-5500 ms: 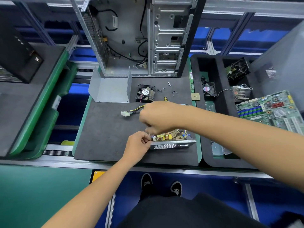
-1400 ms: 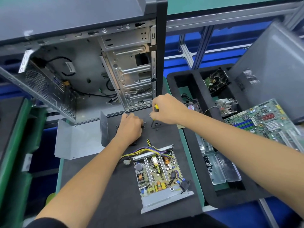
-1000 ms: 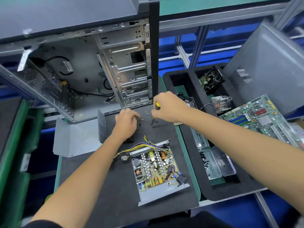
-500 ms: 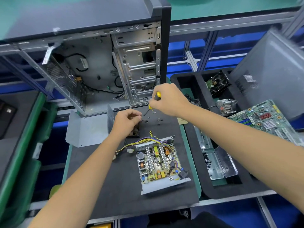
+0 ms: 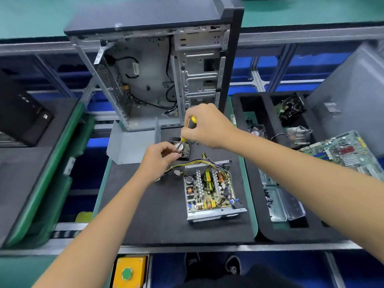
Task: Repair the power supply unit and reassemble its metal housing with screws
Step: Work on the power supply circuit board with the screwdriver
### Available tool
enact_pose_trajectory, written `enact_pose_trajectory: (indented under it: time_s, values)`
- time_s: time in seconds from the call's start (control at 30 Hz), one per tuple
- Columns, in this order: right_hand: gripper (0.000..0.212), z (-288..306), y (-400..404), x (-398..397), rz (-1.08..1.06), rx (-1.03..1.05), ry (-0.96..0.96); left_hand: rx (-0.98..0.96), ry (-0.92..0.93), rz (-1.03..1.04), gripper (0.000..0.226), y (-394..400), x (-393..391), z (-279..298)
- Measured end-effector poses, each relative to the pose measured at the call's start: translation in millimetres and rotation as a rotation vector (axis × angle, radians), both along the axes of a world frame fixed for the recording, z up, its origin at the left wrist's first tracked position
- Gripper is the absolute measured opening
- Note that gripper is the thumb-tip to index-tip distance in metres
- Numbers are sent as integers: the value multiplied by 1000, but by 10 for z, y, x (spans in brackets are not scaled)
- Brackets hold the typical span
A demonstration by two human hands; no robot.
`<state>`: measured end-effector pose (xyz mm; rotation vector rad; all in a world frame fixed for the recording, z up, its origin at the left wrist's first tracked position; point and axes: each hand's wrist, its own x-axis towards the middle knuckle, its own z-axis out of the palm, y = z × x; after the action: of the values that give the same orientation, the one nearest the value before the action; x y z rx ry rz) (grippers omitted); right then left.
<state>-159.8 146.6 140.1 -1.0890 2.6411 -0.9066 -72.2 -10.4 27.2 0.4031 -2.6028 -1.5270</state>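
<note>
Both hands met over a dark foam mat (image 5: 149, 215) on a green-edged bench, the opened power supply unit (image 5: 209, 190) lying just right of them
The right hand (image 5: 205, 126) gripped a yellow-and-black screwdriver (image 5: 188, 127), its tip pointing down at the left hand (image 5: 160, 156), whose curled fingertips pinched something too small to make out. Behind them stood an open computer case (image 5: 158, 65), with a grey metal cover (image 5: 133, 145) on the mat's far left corner and a small fan (image 5: 184, 147) partly hidden by the hands. To the right, a black foam tray (image 5: 264, 231) held a clear box of screws (image 5: 278, 201), a heatsink, another fan and a motherboard (image 5: 342, 151); blue racking ran behind. A yellow box with a green button (image 5: 127, 272) was cut off by the bottom edge
</note>
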Motion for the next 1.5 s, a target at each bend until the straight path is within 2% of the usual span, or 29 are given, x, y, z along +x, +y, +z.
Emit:
enact_pose_trajectory:
  time_s: [0.2, 0.6, 0.8, 1.07, 1.17, 1.3, 1.5]
  values:
    - [16, 13, -75, 142, 68, 32, 14, -42, -31, -2, 10, -29, 205, 9]
    - [17, -32, -113, 323, 132, 98, 18, -116, -86, -74, 27, -34, 388, -30]
    - [16, -11, -115, 297, 116, 109, -23, -134, -102, -114, 13, -15, 384, -16]
    - [16, -33, -78, 396, 152, 182, -3, -242, -117, -220, 29, 55, 440, -6]
    - [23, -59, -76, 448, 251, 286, 11, -327, -132, -292, 16, 114, 535, -72]
    - [26, -184, -69, 592, 448, 433, 48, -390, -153, -324, 20, 250, 747, -268]
    - [26, -434, -53, 734, 559, 518, 75, -283, -142, -169, 7, 473, 980, -559]
